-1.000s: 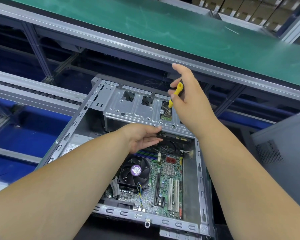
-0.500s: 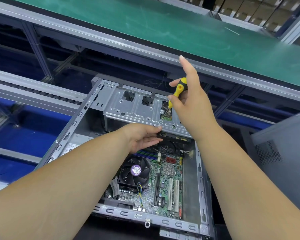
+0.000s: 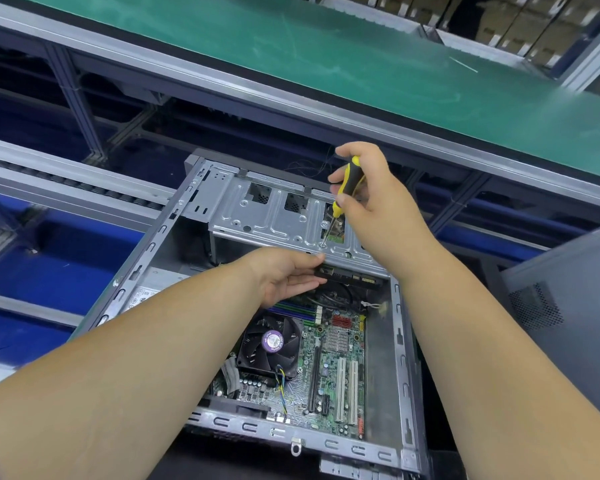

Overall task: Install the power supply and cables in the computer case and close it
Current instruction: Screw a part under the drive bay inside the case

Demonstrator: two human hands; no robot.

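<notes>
Right hand forefinger, earlier straight, now curled around screwdriver handle

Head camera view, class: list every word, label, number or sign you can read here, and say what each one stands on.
No text can be read with certainty.
Purple round sticker on the CPU fan: print too small to read.
White label on the case floor beside the left forearm: blurred, partly hidden.
Motherboard: markings too small.
Screwdriver in the right hand: no visible lettering.
</notes>
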